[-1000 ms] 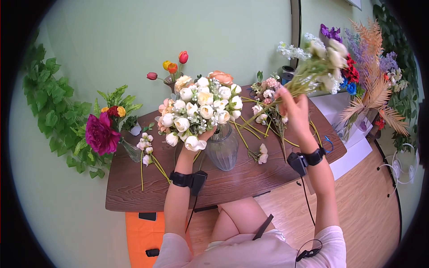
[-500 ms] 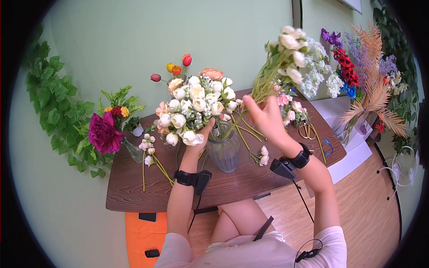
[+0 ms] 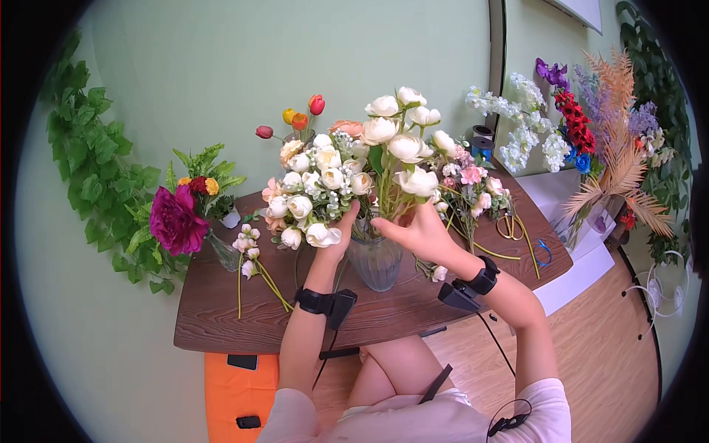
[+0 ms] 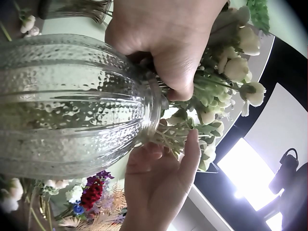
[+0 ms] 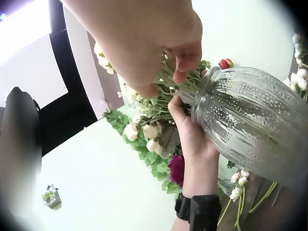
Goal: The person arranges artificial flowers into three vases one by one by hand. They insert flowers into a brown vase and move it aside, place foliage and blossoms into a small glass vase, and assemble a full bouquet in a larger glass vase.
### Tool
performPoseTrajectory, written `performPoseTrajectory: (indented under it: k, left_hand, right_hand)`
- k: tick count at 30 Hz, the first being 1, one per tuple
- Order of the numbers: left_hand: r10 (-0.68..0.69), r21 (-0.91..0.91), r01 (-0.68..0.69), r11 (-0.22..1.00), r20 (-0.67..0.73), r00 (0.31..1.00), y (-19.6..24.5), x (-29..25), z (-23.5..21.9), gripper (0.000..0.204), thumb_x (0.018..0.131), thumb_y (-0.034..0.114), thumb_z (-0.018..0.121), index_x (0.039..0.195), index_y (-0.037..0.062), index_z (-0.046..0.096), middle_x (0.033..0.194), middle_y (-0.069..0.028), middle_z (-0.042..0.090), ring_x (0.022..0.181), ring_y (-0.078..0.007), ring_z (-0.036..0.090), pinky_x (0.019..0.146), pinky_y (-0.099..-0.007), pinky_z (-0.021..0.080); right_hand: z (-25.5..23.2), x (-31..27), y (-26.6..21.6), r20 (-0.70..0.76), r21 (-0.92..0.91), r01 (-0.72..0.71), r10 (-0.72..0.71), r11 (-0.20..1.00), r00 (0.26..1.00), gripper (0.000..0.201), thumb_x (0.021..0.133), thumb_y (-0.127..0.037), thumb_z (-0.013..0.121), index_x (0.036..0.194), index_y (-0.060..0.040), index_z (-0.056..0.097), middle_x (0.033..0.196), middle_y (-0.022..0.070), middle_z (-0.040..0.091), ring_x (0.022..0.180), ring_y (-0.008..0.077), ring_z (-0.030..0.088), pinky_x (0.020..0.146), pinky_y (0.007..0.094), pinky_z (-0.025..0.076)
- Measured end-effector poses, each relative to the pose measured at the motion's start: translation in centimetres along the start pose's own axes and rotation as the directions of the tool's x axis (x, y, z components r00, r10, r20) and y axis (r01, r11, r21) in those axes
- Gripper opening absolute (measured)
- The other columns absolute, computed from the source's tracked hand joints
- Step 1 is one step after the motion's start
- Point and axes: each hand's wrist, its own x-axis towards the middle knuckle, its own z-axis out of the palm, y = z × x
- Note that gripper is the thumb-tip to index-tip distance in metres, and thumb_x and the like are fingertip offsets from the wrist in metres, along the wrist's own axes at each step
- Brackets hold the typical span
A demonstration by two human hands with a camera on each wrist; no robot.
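Observation:
A ribbed clear glass vase [image 3: 375, 264] stands on the brown wooden table, its mouth below both hands. My left hand [image 3: 341, 232] grips the stems of a full bouquet [image 3: 314, 184] of cream and peach flowers at the vase's rim. In my right hand [image 3: 419, 235] are the green stems of a bunch of white ranunculus [image 3: 406, 148], held upright beside the bouquet. The left wrist view shows the right thumb and fingers around stems right at the glass vase [image 4: 72, 106] mouth. In the right wrist view the left thumb lies against stems at the rim.
Loose pink-white stems [image 3: 251, 255] lie left on the table [image 3: 221, 325], near a magenta flower [image 3: 177, 220] in a small vase. Tulips [image 3: 299, 120] stand behind. Pink flowers [image 3: 473, 177] and gold-handled scissors [image 3: 509, 225] are on the right, with tall coloured arrangements [image 3: 609, 133] beyond.
My right hand has brought the white ranunculus leftward and down from the right side to the vase mouth, next to the bouquet. The left hand stays at the bouquet's stems.

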Motion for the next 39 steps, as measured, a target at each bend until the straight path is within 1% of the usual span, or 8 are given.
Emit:
performPoseTrajectory:
  k: [4,8,13,17,27,30,32,39]
  left_hand:
    - [-0.017,0.009,0.017,1.0,0.004,1.0,-0.7,0.4,-0.2,0.056,0.082,0.024,0.064,0.129,0.0035,0.039,0.128,-0.0074,0.045,0.115,-0.0181,0.042,0.098,-0.0318,0.033]
    - [-0.041,0.002,0.041,0.999,0.011,0.999,-1.3,0.6,-0.3,0.056,0.082,0.023,0.064,0.129,0.0033,0.039,0.128,-0.0083,0.045,0.116,-0.0188,0.042,0.099,-0.0324,0.032]
    - [-0.043,0.018,0.044,0.999,-0.05,0.998,-1.9,0.7,-0.8,0.056,0.083,0.023,0.064,0.129,0.0029,0.039,0.128,-0.0086,0.045,0.116,-0.0192,0.042,0.099,-0.0326,0.032]
    - [-0.002,-0.1,0.001,0.995,-0.016,1.0,-1.8,0.7,-1.0,0.057,0.082,0.02,0.063,0.13,0.0021,0.036,0.129,-0.0088,0.042,0.116,-0.0198,0.041,0.098,-0.0321,0.032]
    - [0.021,0.085,-0.029,0.996,0.092,0.996,-0.1,-0.1,-0.4,0.058,0.081,0.022,0.064,0.129,0.0027,0.038,0.129,-0.0091,0.043,0.117,-0.0202,0.04,0.099,-0.033,0.031]
    - [0.062,0.125,-0.082,0.989,0.153,0.986,0.3,-0.2,-0.3,0.057,0.08,0.017,0.065,0.129,0.003,0.038,0.127,-0.0081,0.045,0.116,-0.0198,0.042,0.098,-0.033,0.033]
    - [0.139,0.102,-0.159,0.982,0.179,0.974,0.8,-0.5,0.0,0.058,0.079,0.014,0.066,0.129,0.0033,0.038,0.127,-0.0079,0.045,0.115,-0.0193,0.042,0.098,-0.033,0.033]
    - [0.102,0.136,-0.143,0.98,0.27,0.957,0.5,-0.8,-0.8,0.07,0.074,0.021,0.072,0.131,0.0057,0.035,0.13,-0.0072,0.041,0.119,-0.0208,0.039,0.101,-0.0346,0.031]
  right_hand:
    - [0.1,-0.2,-0.5,-0.118,0.236,0.002,0.027,0.972,0.993,0.058,0.075,-0.014,0.07,0.119,0.0,0.035,0.087,0.0032,0.054,0.06,0.0041,0.047,0.051,0.0193,0.039]
    - [-0.6,-0.5,-0.2,0.025,0.009,-0.06,0.06,0.998,0.998,0.037,0.075,-0.015,0.069,0.104,0.0004,0.052,0.078,0.0042,0.056,0.062,0.0045,0.047,0.052,0.0212,0.04]
    - [-0.1,-0.4,1.7,0.064,-0.267,0.244,-0.235,0.933,0.97,0.04,0.071,-0.023,0.07,0.102,-0.0009,0.059,0.091,0.015,0.058,0.08,0.0282,0.055,0.073,0.036,0.045]
    - [0.1,-0.5,1.6,0.128,-0.352,0.196,-0.16,0.915,0.979,0.044,0.07,-0.023,0.07,0.107,-0.0014,0.057,0.108,0.0186,0.052,0.101,0.0334,0.047,0.088,0.0379,0.039]
    - [0.3,-0.5,2.9,0.089,0.028,-0.034,0.031,0.999,0.996,0.06,0.068,-0.015,0.071,0.119,0.0016,0.045,0.115,0.0165,0.05,0.109,0.0304,0.047,0.093,0.0375,0.037]
    - [0.2,-0.7,2.1,0.189,-0.045,-0.031,0.039,0.999,0.981,0.061,0.074,-0.012,0.07,0.125,0.001,0.038,0.12,0.0092,0.048,0.109,0.0147,0.046,0.093,0.031,0.038]
    - [0.9,-1.3,0.9,-0.115,0.271,-0.015,0.048,0.962,0.992,0.058,0.076,-0.012,0.068,0.124,0.0011,0.038,0.117,0.0089,0.05,0.106,0.0149,0.049,0.091,0.0307,0.04]
    - [-0.5,-1.4,1.2,-0.063,0.179,-0.14,0.154,0.974,0.986,0.05,0.077,-0.011,0.065,0.12,0.0014,0.042,0.118,0.0106,0.05,0.108,0.0156,0.048,0.092,0.0307,0.038]
